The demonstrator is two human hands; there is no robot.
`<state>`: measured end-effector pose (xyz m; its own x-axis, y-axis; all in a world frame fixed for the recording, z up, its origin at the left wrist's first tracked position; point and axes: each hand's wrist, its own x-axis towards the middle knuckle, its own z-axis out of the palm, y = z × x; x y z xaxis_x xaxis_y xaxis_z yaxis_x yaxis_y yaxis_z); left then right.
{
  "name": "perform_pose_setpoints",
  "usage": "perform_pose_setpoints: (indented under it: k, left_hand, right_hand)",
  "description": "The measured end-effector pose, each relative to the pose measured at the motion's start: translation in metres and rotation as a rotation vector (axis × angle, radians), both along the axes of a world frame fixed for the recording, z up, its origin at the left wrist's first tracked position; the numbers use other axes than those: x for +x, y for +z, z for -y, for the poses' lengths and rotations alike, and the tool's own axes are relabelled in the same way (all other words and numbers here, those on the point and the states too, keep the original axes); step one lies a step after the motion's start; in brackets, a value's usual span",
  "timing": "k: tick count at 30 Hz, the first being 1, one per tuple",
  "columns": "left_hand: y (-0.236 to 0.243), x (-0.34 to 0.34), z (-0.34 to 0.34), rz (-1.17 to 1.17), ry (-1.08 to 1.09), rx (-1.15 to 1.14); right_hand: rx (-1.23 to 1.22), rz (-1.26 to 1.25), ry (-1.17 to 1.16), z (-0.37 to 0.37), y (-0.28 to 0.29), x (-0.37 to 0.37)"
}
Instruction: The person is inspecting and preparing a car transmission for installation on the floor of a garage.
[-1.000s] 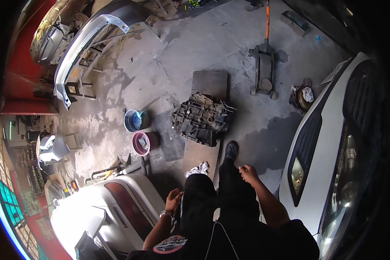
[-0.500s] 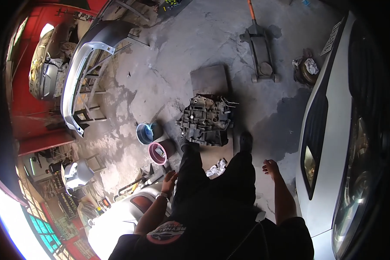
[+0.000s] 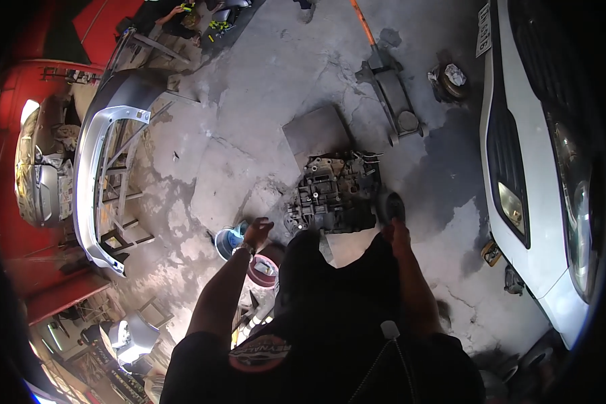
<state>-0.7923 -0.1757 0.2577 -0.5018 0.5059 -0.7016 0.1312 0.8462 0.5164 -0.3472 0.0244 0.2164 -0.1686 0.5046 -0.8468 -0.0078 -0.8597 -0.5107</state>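
Note:
A dark, greasy car gearbox [image 3: 337,195] lies on the floor just ahead of my feet, its uneven metal castings facing up. My left hand [image 3: 257,233] is over the buckets, left of the gearbox and apart from it, with fingers loosely stretched and nothing in them. Beneath that hand stand a blue bucket [image 3: 223,246] and a pinkish-red bucket [image 3: 263,277], partly covered by my forearm. My right hand [image 3: 398,236] is beside my right knee, near my dark shoe [image 3: 392,204]. Its fingers are too small and dark to read.
A flat dark board [image 3: 316,137] lies beyond the gearbox. Farther right stands a floor jack [image 3: 392,97] with an orange handle. A white car front [image 3: 539,155] borders the right side. At left, a silver bumper [image 3: 87,168] rests on metal stands. People sit and stand at the far edge.
My left hand has moved forward over the buckets. My right hand has come inward beside my knee. The view has turned and shifted, and my knees look more bent.

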Motion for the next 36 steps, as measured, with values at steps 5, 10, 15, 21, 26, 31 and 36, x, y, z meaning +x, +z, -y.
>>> perform_pose_setpoints:
  k: [5,10,15,21,26,31,36]
  left_hand:
    - [0.035,0.001,-0.119,-0.058,-0.039,0.059]
    - [0.022,0.032,-0.169,-0.078,-0.073,0.117]
    - [0.029,0.129,-0.198,-0.023,-0.531,-0.209]
    - [0.021,0.117,-0.208,-0.001,-0.606,-0.349]
    - [-0.048,0.063,-0.220,-0.102,-0.738,-0.346]
    - [-0.131,0.070,-0.272,-0.356,-0.868,0.071]
    - [-0.163,0.053,-0.275,-0.233,-0.940,0.019]
  right_hand:
    - [-0.138,-0.048,0.061,0.026,0.001,-0.024]
    - [-0.455,-0.242,-0.334,-0.012,-0.054,-0.041]
    - [-0.519,-0.184,-0.348,-0.036,-0.089,-0.036]
    - [-0.567,0.038,-0.393,-0.065,-0.117,-0.051]
    - [-0.381,0.247,-0.513,-0.034,-0.156,-0.076]
    - [-0.319,0.732,-0.321,0.030,-0.186,-0.093]
    - [-0.394,0.747,-0.903,0.054,-0.144,-0.147]
